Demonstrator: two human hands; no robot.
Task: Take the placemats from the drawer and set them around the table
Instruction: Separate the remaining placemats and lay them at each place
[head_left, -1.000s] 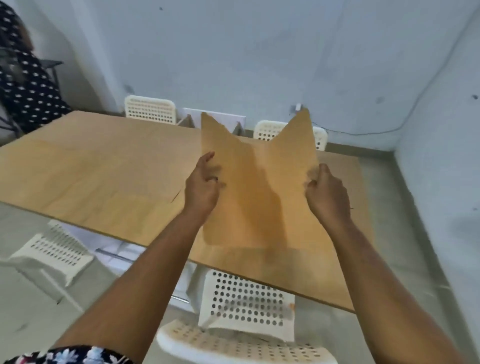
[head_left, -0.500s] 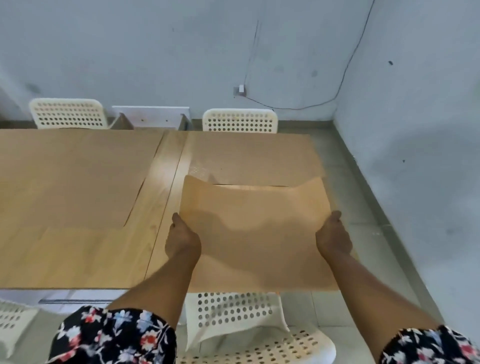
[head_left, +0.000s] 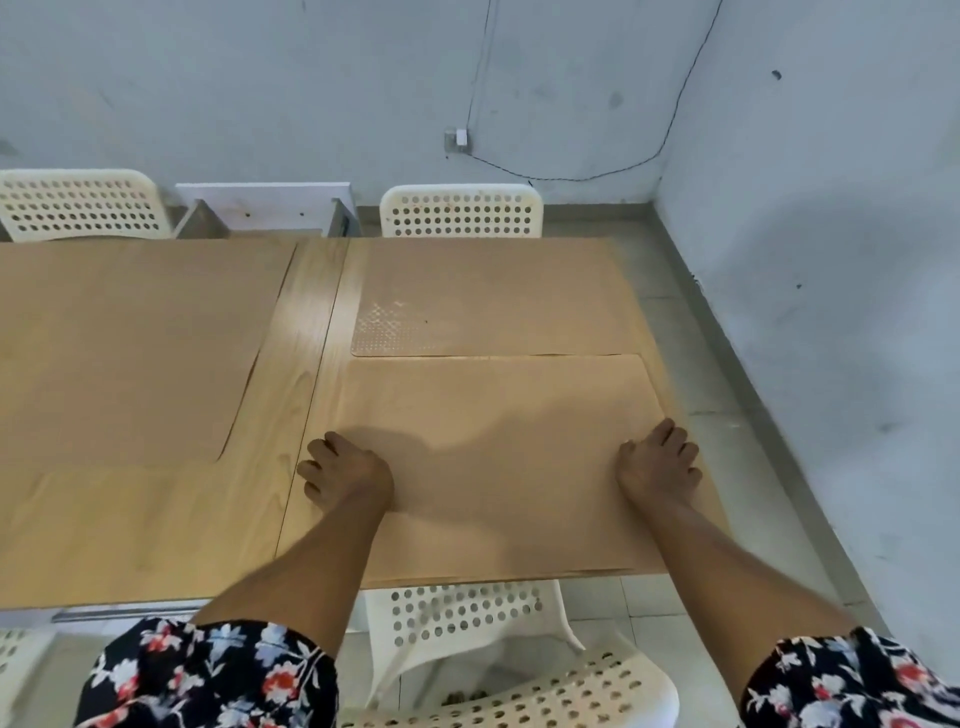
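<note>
A tan placemat (head_left: 498, 447) lies flat at the near right end of the wooden table (head_left: 306, 364). My left hand (head_left: 345, 473) holds the mat's left edge with curled fingers, and my right hand (head_left: 660, 462) holds its right edge. Another placemat (head_left: 493, 296) lies just beyond it at the far right. A third (head_left: 130, 353) covers the far left, and a fourth placemat (head_left: 114, 535) lies at the near left.
White perforated chairs stand at the far side (head_left: 460, 210) (head_left: 83, 202) and one is tucked under the near edge (head_left: 467, 618). A white open cabinet (head_left: 265, 208) sits against the back wall. A wall runs close along the table's right end.
The placemat was held upright and bent above the table, then lowered; now it lies flat at the near right. My view turned right to face this end.
</note>
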